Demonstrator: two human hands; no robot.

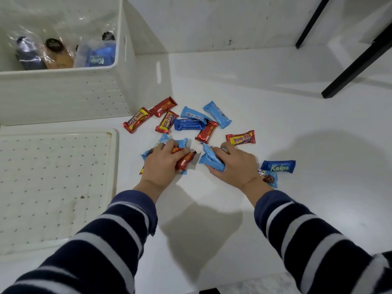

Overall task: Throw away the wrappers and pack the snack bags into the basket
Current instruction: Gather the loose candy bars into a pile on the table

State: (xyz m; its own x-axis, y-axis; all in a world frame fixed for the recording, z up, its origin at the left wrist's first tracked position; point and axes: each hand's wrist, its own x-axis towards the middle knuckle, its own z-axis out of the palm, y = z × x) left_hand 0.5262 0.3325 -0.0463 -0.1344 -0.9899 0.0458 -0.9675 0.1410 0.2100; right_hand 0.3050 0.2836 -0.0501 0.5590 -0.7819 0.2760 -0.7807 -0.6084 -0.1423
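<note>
Several small snack bags lie scattered on the white surface, red beng-beng ones and light blue ones, with a dark blue Kalpa bag at the right. My left hand is closed over a bunch of red and blue snack bags. My right hand grips a light blue snack bag. Another blue bag lies partly hidden behind my right wrist. A white perforated basket stands at the upper left, holding clear-wrapped packs and a Kalpa pack.
A white perforated lid lies flat at the left, below the basket. Black furniture legs cross the upper right corner. A white wall rises behind the surface.
</note>
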